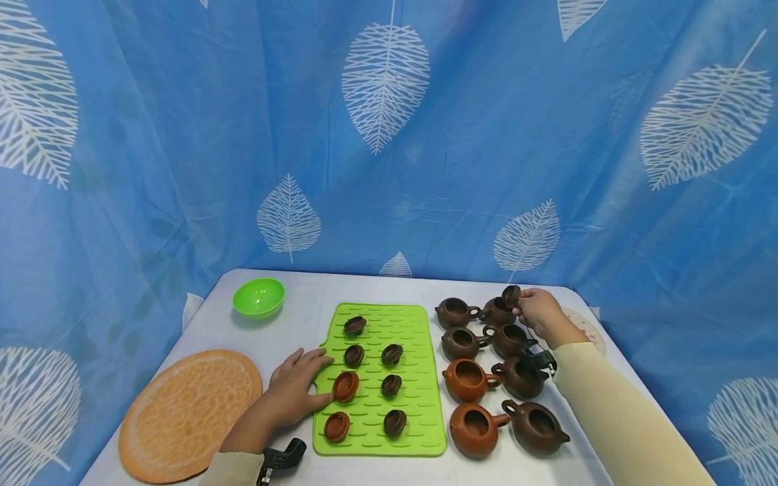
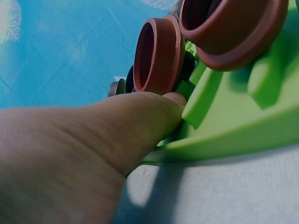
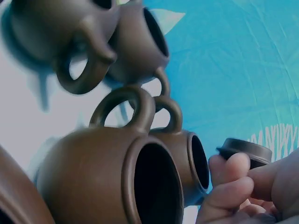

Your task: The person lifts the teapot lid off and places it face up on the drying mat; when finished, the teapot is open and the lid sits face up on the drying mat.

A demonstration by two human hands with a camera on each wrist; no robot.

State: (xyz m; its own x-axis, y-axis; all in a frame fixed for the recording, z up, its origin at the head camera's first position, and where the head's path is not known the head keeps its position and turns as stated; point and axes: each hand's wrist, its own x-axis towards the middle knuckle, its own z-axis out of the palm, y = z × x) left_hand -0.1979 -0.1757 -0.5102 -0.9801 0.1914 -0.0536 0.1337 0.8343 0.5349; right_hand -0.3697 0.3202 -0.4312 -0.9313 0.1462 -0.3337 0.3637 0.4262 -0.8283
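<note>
My right hand [image 1: 543,314] pinches a dark brown teapot lid [image 1: 511,295] above the far-right dark teapot [image 1: 497,311]. In the right wrist view the lid [image 3: 246,148] sits between thumb and fingers, beside that teapot's open mouth. My left hand [image 1: 298,383] rests at the left edge of a green drying mat [image 1: 419,398], fingers spread and straight. Its thumb lies right by a reddish-brown lid [image 1: 346,387]; in the left wrist view the thumb reaches under this lid [image 2: 159,56]. Another reddish lid [image 1: 337,426] and several dark lids [image 1: 392,354] lie on the mat.
Two columns of lidless teapots stand right of the mat, including two reddish ones [image 1: 467,379] and several dark ones [image 1: 539,428]. A green bowl [image 1: 258,298] stands at the back left. A round tan mat [image 1: 190,415] lies front left; a pale round mat [image 1: 586,331] lies far right.
</note>
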